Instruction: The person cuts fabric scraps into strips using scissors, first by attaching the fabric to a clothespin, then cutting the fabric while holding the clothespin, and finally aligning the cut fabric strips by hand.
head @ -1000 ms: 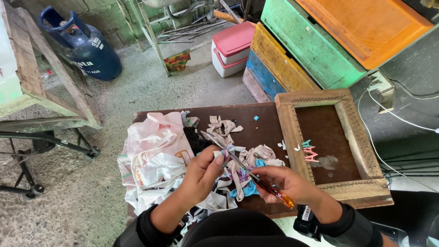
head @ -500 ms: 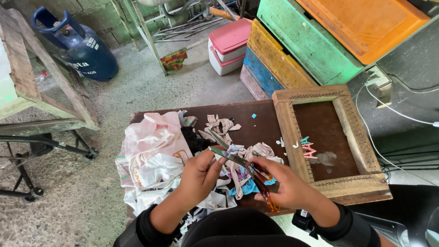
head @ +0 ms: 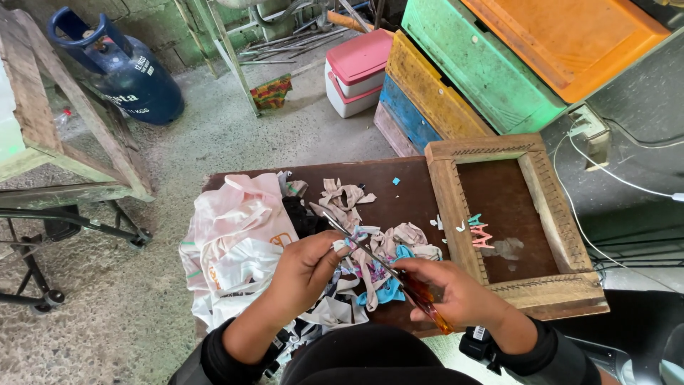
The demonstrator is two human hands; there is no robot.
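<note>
My right hand point(head: 452, 292) grips scissors with amber-orange handles point(head: 420, 296); their long metal blades point(head: 353, 242) point up and left. My left hand point(head: 306, 267) pinches a small strip of fabric point(head: 345, 242) right at the blades. Both hands hover over a heap of cut cloth scraps point(head: 377, 249) in white, beige, pink and blue on a dark brown table point(head: 399, 203). A bundle of pale pink and white garments point(head: 235, 242) lies at my left wrist.
A wooden frame point(head: 452, 207) with notched edges lies on the table's right side, with small pink and teal scraps point(head: 481, 232) inside. Painted wooden boxes point(head: 484, 71), a pink cooler point(head: 360, 71), a blue gas cylinder point(head: 125, 68), a wooden stand point(head: 78, 135) and white cables point(head: 620, 171) surround it.
The scissors and my right hand have drawn slightly closer to my body. My left hand still holds the strip at the blades. The view has shifted slightly.
</note>
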